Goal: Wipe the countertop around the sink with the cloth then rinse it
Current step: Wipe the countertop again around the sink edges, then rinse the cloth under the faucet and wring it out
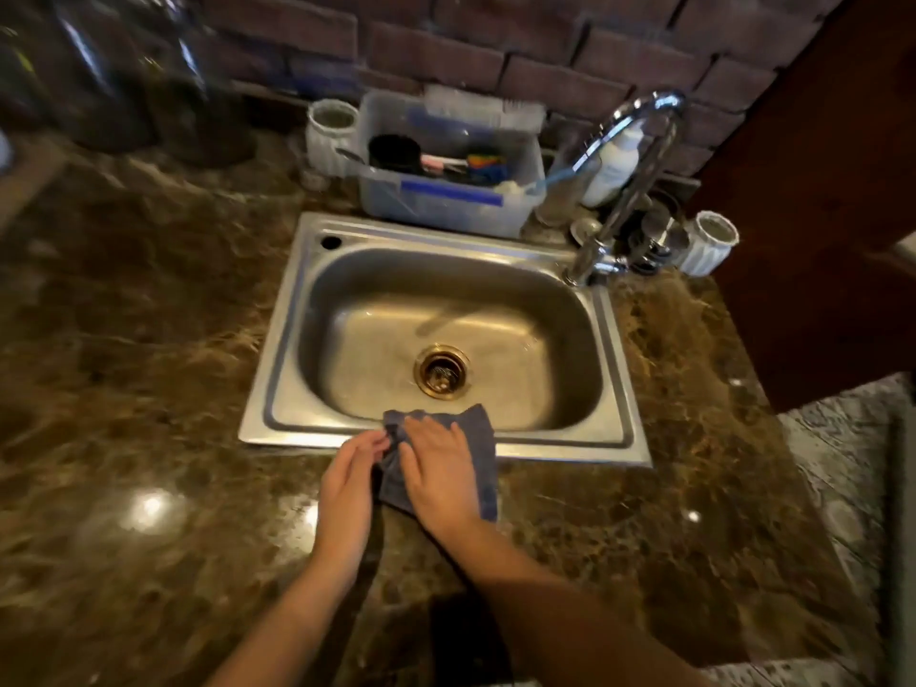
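My left hand [353, 480] pinched the cloth [483, 456] by its edge and my right hand [438, 468] pressed flat on it, side by side on the surface [148, 389] at the near rim of the sink [277, 389], which the cloth overlapped. Behind the sink stood a tub [446, 203] and a tap [639, 156].

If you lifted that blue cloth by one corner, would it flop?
Probably: the cloth creases and drapes over the sink rim. Likely light, since the left hand bunches its edge. Under the flat right hand it should slide, not roll.
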`<action>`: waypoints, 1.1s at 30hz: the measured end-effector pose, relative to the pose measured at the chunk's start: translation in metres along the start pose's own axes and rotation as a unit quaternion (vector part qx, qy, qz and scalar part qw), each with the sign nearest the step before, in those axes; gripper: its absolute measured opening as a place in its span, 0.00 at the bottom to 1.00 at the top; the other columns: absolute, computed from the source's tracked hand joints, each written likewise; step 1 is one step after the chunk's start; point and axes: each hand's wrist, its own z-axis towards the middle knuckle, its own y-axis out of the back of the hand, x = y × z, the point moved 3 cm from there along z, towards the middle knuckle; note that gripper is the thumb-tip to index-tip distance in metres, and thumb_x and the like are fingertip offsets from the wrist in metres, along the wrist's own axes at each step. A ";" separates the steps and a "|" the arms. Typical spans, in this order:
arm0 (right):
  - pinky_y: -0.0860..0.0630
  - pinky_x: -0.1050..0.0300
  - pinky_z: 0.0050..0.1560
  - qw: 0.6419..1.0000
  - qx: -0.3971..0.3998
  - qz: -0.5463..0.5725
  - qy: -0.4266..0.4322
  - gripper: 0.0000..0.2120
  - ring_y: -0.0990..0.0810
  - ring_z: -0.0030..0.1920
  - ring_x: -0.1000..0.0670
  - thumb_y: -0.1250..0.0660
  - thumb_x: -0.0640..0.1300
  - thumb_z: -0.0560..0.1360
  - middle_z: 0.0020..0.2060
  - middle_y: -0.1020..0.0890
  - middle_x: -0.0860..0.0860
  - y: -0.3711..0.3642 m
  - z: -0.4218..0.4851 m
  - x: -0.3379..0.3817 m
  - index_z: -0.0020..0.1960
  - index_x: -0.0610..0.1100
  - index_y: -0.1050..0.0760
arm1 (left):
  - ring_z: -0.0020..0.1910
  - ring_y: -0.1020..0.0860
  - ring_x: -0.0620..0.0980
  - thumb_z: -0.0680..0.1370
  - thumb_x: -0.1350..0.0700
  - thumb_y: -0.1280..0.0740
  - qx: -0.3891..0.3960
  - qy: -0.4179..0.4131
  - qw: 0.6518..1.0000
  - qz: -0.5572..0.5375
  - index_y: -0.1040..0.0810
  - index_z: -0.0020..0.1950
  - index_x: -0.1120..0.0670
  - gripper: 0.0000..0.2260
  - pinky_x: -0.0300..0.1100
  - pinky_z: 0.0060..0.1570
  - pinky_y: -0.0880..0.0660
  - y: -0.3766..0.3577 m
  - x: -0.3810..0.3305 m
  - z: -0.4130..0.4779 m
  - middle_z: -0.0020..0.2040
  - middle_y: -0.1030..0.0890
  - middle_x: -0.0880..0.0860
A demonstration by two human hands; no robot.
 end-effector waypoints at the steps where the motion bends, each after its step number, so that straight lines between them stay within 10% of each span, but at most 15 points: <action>1: 0.49 0.53 0.73 1.000 0.013 0.021 0.003 0.30 0.31 0.70 0.49 0.56 0.55 0.76 0.66 0.24 0.50 -0.010 0.006 0.019 0.67 0.46 0.26 | 0.50 0.21 0.48 0.82 0.63 0.44 -0.016 -0.004 1.000 -0.006 0.21 0.51 0.56 0.11 0.25 0.46 0.28 0.020 -0.004 -0.001 0.49 0.18 0.53; 8: 0.31 0.48 0.57 0.949 0.102 0.278 -0.105 0.19 0.24 0.51 0.44 0.49 0.47 0.84 0.48 0.20 0.39 -0.014 0.029 0.085 0.45 0.40 0.24 | 0.57 0.25 0.51 0.83 0.59 0.43 -0.145 -0.015 0.989 -0.031 0.25 0.57 0.54 0.09 0.32 0.45 0.31 0.117 -0.032 0.001 0.54 0.22 0.54; 13: 0.24 0.52 0.48 0.682 0.127 0.676 -0.249 0.21 0.22 0.46 0.46 0.42 0.52 0.80 0.48 0.21 0.45 0.044 0.048 0.098 0.70 0.45 0.29 | 0.60 0.27 0.50 0.81 0.54 0.38 -0.079 -0.012 0.997 -0.001 0.30 0.68 0.55 0.15 0.41 0.56 0.34 0.099 -0.062 0.008 0.61 0.26 0.53; 16: 0.23 0.44 0.55 0.598 0.151 0.760 -0.204 0.19 0.19 0.53 0.41 0.40 0.53 0.77 0.54 0.17 0.43 0.092 0.049 0.100 0.61 0.44 0.20 | 0.60 0.28 0.49 0.80 0.53 0.37 -0.042 -0.022 0.998 0.042 0.30 0.69 0.57 0.18 0.39 0.56 0.34 0.069 -0.077 0.018 0.62 0.26 0.54; 23: 0.18 0.53 0.40 0.595 0.130 0.771 -0.185 0.15 0.16 0.40 0.44 0.41 0.49 0.79 0.43 0.16 0.42 0.153 0.024 0.072 0.52 0.41 0.20 | 0.66 0.29 0.57 0.80 0.59 0.35 -0.012 0.009 0.995 0.095 0.28 0.63 0.58 0.12 0.41 0.57 0.34 0.006 -0.048 0.017 0.63 0.26 0.59; 27: 0.25 0.49 0.52 0.629 0.174 0.742 -0.154 0.15 0.21 0.45 0.43 0.38 0.49 0.74 0.43 0.19 0.41 0.186 0.013 0.065 0.47 0.39 0.19 | 0.72 0.36 0.49 0.68 0.50 0.28 0.106 -0.012 0.984 0.140 0.36 0.74 0.51 0.36 0.43 0.65 0.36 -0.032 -0.054 0.010 0.72 0.33 0.49; 33: 0.27 0.42 0.60 0.634 0.180 0.741 -0.128 0.22 0.19 0.53 0.38 0.41 0.55 0.78 0.52 0.17 0.39 0.242 0.032 0.041 0.57 0.39 0.19 | 0.60 0.24 0.44 0.58 0.43 0.18 0.197 -0.042 0.976 0.080 0.26 0.59 0.47 0.33 0.31 0.48 0.26 -0.070 -0.103 0.007 0.56 0.20 0.43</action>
